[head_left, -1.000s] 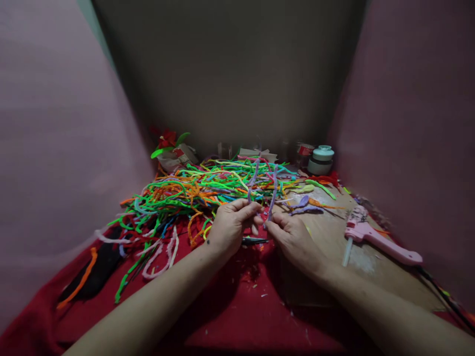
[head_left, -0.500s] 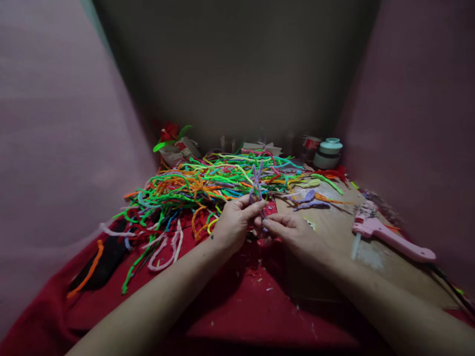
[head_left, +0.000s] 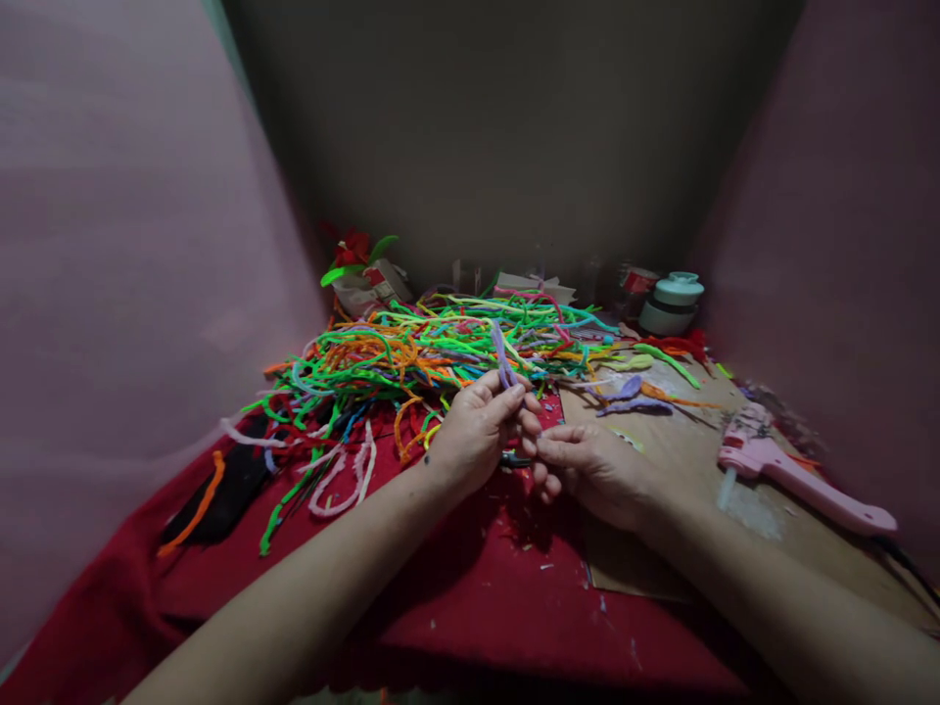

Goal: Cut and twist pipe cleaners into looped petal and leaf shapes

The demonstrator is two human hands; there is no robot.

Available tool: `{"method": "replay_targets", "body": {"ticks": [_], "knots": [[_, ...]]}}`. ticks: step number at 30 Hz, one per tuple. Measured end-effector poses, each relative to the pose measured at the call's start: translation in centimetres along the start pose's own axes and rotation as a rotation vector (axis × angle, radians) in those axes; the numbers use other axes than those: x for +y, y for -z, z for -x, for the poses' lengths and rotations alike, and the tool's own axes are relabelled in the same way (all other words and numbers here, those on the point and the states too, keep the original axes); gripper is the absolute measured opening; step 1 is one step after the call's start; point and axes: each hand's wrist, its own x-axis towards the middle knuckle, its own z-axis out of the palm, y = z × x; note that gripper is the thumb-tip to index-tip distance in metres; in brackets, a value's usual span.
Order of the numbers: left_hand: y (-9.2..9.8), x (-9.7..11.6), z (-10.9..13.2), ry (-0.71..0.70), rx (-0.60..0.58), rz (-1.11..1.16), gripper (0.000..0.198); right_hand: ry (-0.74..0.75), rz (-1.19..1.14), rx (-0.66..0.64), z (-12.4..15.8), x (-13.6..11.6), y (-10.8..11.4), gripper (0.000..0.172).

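1. Purple fuzzy stem (head_left: 502, 352) stands up from my left hand (head_left: 474, 426), its strands pinched between thumb and fingers, above the red cloth (head_left: 470, 607).
2. My right hand (head_left: 606, 470) has thumb and fingertip together just beside; I cannot tell whether they grip the stem's lower part.
3. Two ends stood apart a second ago, then crossed; now they lie close together, so I judge them gathered into one narrow bundle.
4. Beyond, a heap of bendy, fuzzy stems (head_left: 382, 352) tangles in green and orange.
5. Rightward, flat cardboard (head_left: 682, 450) carries soft, petal-like purple pieces (head_left: 635, 404) and a smooth pink glue gun (head_left: 800, 480).
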Motion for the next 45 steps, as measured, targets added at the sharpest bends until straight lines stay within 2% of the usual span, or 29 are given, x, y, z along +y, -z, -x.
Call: {"method": "replay_targets", "body": {"ticks": [4, 8, 12, 17, 20, 21, 23, 25, 27, 29, 32, 37, 41, 45], "knots": [[0.2, -0.1, -0.1, 0.029, 0.025, 0.105, 0.019, 0.016, -0.118, -0.052, -0.2, 0.5, 0.1, 0.016], [0.6, -0.3, -0.4, 0.06, 0.022, 0.12, 0.017, 0.035, -0.141, -0.056, -0.2, 0.7, 0.0, 0.018], [1.1, 0.1, -0.6, 0.047, 0.068, 0.01, 0.019, -0.02, 0.015, 0.0, 0.0, 0.1, -0.3, 0.022], [1.8, 1.5, -1.1, -0.063, 0.114, -0.191, 0.02, 0.01, 0.26, 0.04, 0.4, -0.5, -0.4, 0.02], [2.1, 2.2, -1.1, -0.148, 0.115, -0.146, 0.022, 0.067, 0.278, 0.049, 0.7, -0.6, -0.4, 0.021], [2.1, 2.2, -1.1, -0.126, 0.098, -0.113, 0.025, 0.096, 0.276, 0.06, 0.8, -0.6, -0.4, 0.022], [2.1, 1.9, -0.8, 0.028, 0.019, -0.104, 0.031, 0.133, 0.274, 0.082, 0.8, -0.6, -0.4, 0.023], [1.9, 1.3, -0.5, 0.2, -0.058, -0.172, 0.029, 0.136, 0.286, 0.092, 0.8, -0.7, -0.3, 0.022], [1.6, 0.5, -0.2, 0.25, -0.073, -0.243, 0.022, 0.121, 0.291, 0.098, 0.7, -0.7, -0.3, 0.021], [1.4, -0.1, -0.1, 0.227, -0.039, -0.253, 0.02, 0.096, 0.227, 0.074, 0.6, -0.6, -0.1, 0.02], [1.2, -0.2, -0.2, 0.206, 0.013, -0.194, 0.021, 0.054, 0.017, -0.035, 0.4, -0.4, 0.2, 0.023], [1.0, -0.1, -0.2, 0.207, -0.007, -0.145, 0.022, -0.05, -0.207, -0.147, 0.5, 0.0, 0.2, 0.024], [0.8, -0.1, 0.0, 0.227, -0.019, -0.165, 0.022, -0.057, -0.328, -0.124, 0.6, 0.3, -0.3, 0.018], [0.7, -0.2, 0.1, 0.193, 0.021, -0.197, 0.024, -0.059, -0.337, -0.043, 0.3, 0.6, -0.2, 0.015]]}}
